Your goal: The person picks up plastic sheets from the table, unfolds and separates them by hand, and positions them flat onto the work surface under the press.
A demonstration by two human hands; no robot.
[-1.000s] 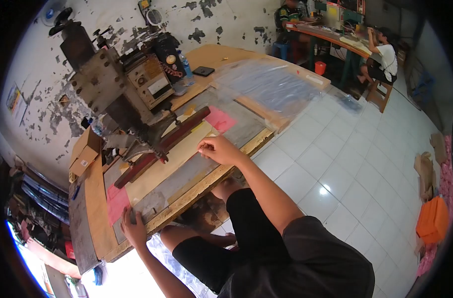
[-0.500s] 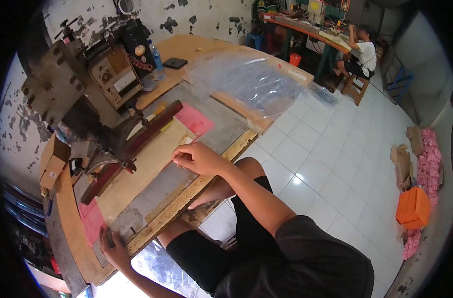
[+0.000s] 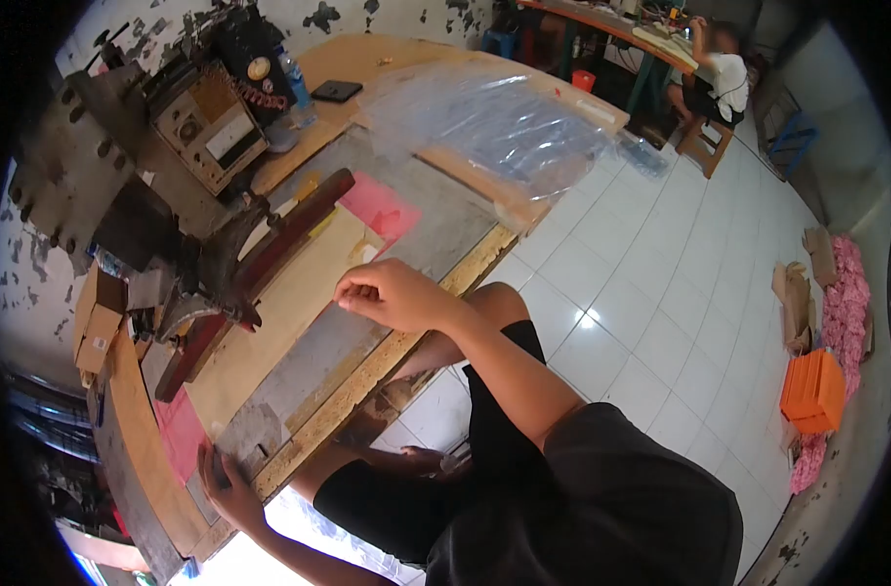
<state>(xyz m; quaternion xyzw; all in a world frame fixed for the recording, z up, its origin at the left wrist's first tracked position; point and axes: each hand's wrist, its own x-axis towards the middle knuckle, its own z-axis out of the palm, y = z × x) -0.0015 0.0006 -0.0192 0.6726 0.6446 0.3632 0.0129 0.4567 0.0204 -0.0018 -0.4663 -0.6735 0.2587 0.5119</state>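
Note:
My right hand (image 3: 392,295) hovers over the front edge of a long beige sheet (image 3: 260,344), fingers curled together. Whether anything is pinched in them is hidden. My left hand (image 3: 232,496) rests at the table's near left corner, fingers apart, beside a pink sheet (image 3: 180,435). Another part of the pink material (image 3: 382,210) shows past the beige sheet's far end. Along the beige sheet lies a long dark red bar (image 3: 294,230), mounted below the head of a heavy grey press machine (image 3: 84,161).
Clear plastic sheeting (image 3: 494,127) covers the table's far right, near a dark flat object (image 3: 337,91) and a water bottle (image 3: 295,83). A cardboard box (image 3: 99,317) stands at left. Another person (image 3: 724,88) sits at a far bench. An orange stack (image 3: 811,391) lies by the right wall.
The view has tilted slightly, raising the background. My foot beneath the table has moved back. Both hands keep nearly the same place and pose.

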